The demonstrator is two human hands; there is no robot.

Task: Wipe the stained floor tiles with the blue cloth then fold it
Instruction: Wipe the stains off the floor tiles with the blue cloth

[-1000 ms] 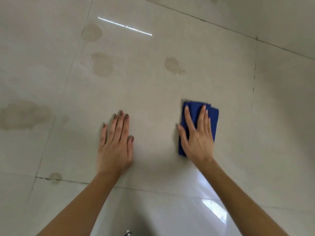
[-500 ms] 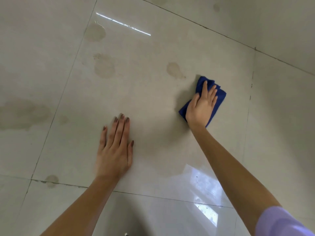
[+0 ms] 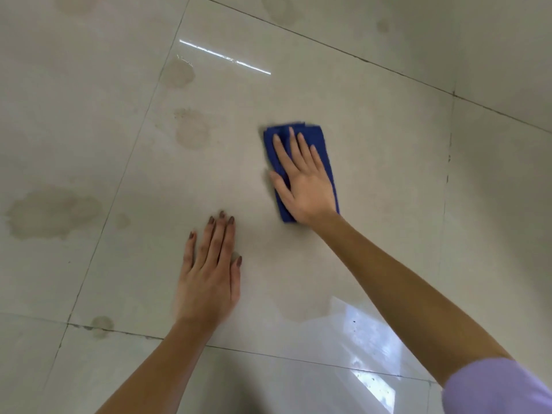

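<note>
A folded blue cloth [image 3: 319,138] lies flat on a glossy pale floor tile [image 3: 373,180]. My right hand [image 3: 301,177] presses down on it, palm flat and fingers spread, covering most of the cloth. My left hand [image 3: 209,273] rests flat on the same tile, nearer to me and to the left, fingers together, holding nothing. Brownish stains mark the tiles: one [image 3: 191,130] left of the cloth, one [image 3: 179,73] farther away, and a large one [image 3: 50,213] on the left tile.
Dark grout lines [image 3: 98,234] divide the tiles. A small stain [image 3: 101,324] sits on the near grout line and faint ones [image 3: 280,10] lie on the far tile. A window's bright reflection [image 3: 367,339] shows at the lower right.
My right hand slid the cloth away from me and then leftward, over the spot where a stain showed; that stain is no longer visible. My left hand stayed planted.
</note>
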